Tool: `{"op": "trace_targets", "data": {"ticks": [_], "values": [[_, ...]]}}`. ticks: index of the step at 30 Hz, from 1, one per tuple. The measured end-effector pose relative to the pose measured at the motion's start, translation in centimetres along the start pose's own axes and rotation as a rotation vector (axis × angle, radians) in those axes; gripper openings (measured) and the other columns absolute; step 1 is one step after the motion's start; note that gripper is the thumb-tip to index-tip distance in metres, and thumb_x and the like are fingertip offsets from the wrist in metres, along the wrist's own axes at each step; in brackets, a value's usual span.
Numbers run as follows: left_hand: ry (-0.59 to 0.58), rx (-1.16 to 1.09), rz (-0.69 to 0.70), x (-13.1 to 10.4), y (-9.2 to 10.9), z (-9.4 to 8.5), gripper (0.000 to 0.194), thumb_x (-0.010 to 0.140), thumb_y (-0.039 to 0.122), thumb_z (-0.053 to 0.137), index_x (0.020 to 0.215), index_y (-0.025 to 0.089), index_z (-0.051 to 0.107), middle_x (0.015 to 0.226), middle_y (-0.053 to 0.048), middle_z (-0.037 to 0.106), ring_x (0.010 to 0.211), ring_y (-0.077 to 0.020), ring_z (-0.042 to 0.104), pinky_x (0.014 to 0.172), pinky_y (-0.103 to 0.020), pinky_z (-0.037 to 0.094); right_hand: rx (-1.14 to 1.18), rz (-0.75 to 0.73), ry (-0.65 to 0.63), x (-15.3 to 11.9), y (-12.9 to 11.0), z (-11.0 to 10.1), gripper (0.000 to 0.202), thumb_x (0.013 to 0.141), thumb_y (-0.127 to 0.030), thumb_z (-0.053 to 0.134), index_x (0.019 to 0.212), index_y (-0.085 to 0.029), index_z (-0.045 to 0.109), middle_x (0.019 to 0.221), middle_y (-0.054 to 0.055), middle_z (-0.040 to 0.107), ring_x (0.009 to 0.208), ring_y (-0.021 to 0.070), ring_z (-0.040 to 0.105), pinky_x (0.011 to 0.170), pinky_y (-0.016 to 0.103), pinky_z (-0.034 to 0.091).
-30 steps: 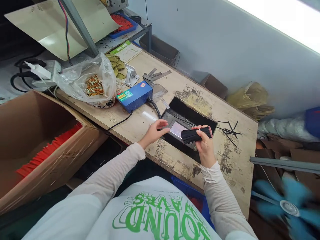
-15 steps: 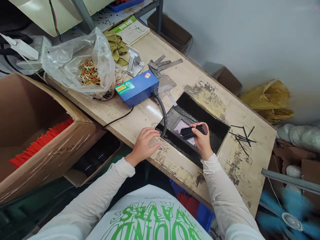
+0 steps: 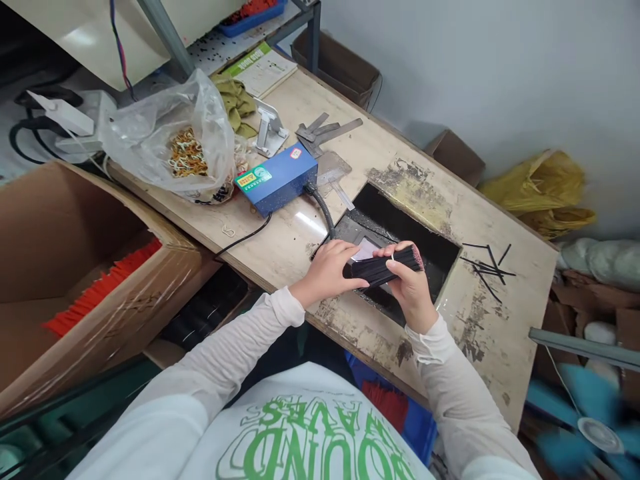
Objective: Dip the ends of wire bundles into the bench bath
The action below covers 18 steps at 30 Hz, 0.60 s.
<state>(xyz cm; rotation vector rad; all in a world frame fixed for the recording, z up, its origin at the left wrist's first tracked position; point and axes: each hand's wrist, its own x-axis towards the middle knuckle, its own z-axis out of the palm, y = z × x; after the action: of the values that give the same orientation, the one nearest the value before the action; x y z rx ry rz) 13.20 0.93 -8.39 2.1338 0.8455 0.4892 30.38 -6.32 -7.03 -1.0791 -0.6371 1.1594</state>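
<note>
A bundle of thin black strips (image 3: 377,268), with a light band round it and pinkish ends at the right, lies above a dark recess (image 3: 443,263) cut into the table. My right hand (image 3: 411,287) is wrapped round the banded end. At the bundle's left end is my left hand (image 3: 334,272), its thumb below and fingers above, closed round that end. A blue box (image 3: 280,179) with a black hose stands just beyond my left hand.
Loose black strips (image 3: 490,267) lie right of the recess. Metal tools (image 3: 325,131), a white stand (image 3: 270,130) and a plastic bag (image 3: 170,143) are farther back. A cardboard box (image 3: 100,293) is left; a blue fan (image 3: 597,433) spins at lower right.
My left hand has moved right from beside the hose onto the bundle's left end and closed on it. The bundle in my right hand is slightly farther right and more level.
</note>
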Motion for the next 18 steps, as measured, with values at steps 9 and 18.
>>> {"op": "trace_targets", "data": {"ticks": [9,18], "values": [[0.153,-0.061,0.002,-1.3,-2.9,-0.5,0.054,0.078,0.041,0.071,0.126,0.021,0.056,0.124,-0.012,0.062,0.118,-0.0284,0.055,0.100,-0.047,0.046,-0.152,-0.148,0.134,1.2,2.7,-2.8,0.030,0.066,-0.019,0.078,0.086,-0.026,0.057,0.084,-0.004,0.064,0.087,0.0173,0.064,0.093,0.041,0.048],[0.339,0.141,0.087,-8.8,-6.3,-0.6,0.042,0.080,0.029,0.069,0.120,0.021,0.057,0.118,-0.011,0.062,0.116,-0.0276,0.053,0.101,-0.049,0.046,-0.535,-0.264,0.192,5.2,8.4,-8.5,0.025,0.071,-0.026,0.074,0.088,-0.022,0.057,0.087,0.000,0.067,0.087,0.0184,0.065,0.092,0.041,0.047]]}}
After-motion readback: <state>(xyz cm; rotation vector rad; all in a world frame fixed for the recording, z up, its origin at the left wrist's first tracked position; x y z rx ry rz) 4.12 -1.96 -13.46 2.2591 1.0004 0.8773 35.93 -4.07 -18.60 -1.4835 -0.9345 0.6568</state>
